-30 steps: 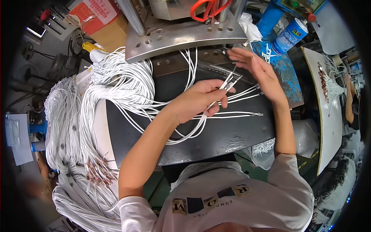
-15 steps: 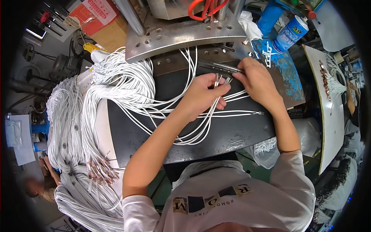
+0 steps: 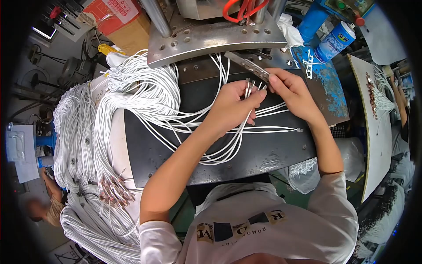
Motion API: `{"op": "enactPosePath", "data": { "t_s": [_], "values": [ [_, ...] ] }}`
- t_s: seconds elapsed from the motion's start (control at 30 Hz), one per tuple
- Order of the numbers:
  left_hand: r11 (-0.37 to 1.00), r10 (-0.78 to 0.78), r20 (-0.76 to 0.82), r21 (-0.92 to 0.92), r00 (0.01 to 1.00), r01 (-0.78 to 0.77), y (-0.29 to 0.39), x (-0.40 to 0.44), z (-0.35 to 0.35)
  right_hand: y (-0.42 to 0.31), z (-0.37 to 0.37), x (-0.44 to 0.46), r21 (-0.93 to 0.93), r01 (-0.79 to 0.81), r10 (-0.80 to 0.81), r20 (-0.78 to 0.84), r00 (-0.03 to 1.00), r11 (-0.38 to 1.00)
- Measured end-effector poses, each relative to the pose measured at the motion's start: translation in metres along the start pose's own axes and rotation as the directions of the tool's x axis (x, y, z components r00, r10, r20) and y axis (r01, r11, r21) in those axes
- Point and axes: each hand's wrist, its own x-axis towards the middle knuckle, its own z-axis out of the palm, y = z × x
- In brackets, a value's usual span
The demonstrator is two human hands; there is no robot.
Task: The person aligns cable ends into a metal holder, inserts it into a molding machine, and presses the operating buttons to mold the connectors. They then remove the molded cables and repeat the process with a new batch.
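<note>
My left hand point(image 3: 233, 104) is closed round several white cables point(image 3: 241, 135), whose bare metal ends stick up past the thumb and fingers. Beside it, my right hand point(image 3: 293, 93) pinches one end of a slotted metal bar point(image 3: 247, 66). That bar slants up and to the left, its far end in front of the press block, and its near end is close to the cable ends. Other white cables run under my left hand across the black work surface point(image 3: 176, 165), and one pair ends in a small metal terminal point(image 3: 300, 130) on the right.
A steel press block point(image 3: 215, 43) with red-handled pliers point(image 3: 241, 11) stands ahead. Large bundles of white cable point(image 3: 145, 90) hang over the left side. A blue spray can point(image 3: 335, 42) stands at the back right. Other people work at both sides.
My right hand has tilted the metal bar up, so its far end now points higher. My left hand still holds the cables, their ends slightly shifted. The whole view has moved a little.
</note>
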Motion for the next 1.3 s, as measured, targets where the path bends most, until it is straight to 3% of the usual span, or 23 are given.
{"op": "enactPosePath", "data": {
  "t_s": [0.07,0.17,0.27,0.47,0.57,0.67,0.8,1.03,1.1,1.2,1.3],
  "values": [
    [0.999,0.024,-0.009,-0.041,1.0,-0.024,0.0,0.001,0.004,0.003,0.006,0.002,0.134,-0.022,0.016,0.046,0.999,0.991],
    [0.998,0.025,-0.013,-0.051,1.0,-0.026,-0.005,0.005,0.004,0.003,0.014,0.004,0.193,-0.005,-0.007,0.058,0.998,0.981],
    [1.0,0.007,0.003,0.005,1.0,-0.007,-0.006,0.005,0.002,-0.006,0.012,0.003,0.145,-0.001,-0.006,0.051,0.999,0.989],
    [0.993,-0.037,-0.007,-0.109,0.999,0.036,-0.005,0.004,0.002,-0.004,0.017,0.004,0.051,0.112,-0.111,-0.029,0.993,0.992],
    [0.992,0.019,-0.045,-0.124,0.999,-0.024,-0.005,0.003,0.004,0.001,0.011,0.006,0.163,0.058,-0.059,-0.002,0.998,0.985],
    [0.992,0.057,-0.155,-0.105,0.986,-0.074,-0.003,0.002,0.004,0.002,0.003,0.007,0.155,-0.077,0.084,-0.035,0.996,0.985],
    [0.992,0.02,-0.153,-0.123,0.988,-0.04,0.0,0.001,-0.001,-0.003,0.009,0.005,0.29,-0.024,0.046,-0.068,0.997,0.957],
    [0.99,0.002,-0.053,-0.143,0.999,-0.01,-0.006,0.006,-0.005,-0.012,0.005,0.003,0.106,-0.004,0.005,-0.006,1.0,0.994],
    [0.988,0.02,-0.036,-0.151,0.999,-0.026,-0.005,0.005,-0.005,-0.007,0.004,0.004,0.138,-0.001,0.005,-0.024,1.0,0.99],
    [0.978,0.039,-0.198,-0.194,0.979,-0.078,0.003,0.0,0.006,-0.003,0.003,0.004,0.252,-0.043,0.062,-0.067,0.996,0.967],
    [0.982,0.099,-0.169,-0.14,0.981,-0.124,-0.005,0.005,-0.004,-0.006,0.002,0.003,0.353,-0.093,0.129,-0.079,0.989,0.931]
  ]
}}
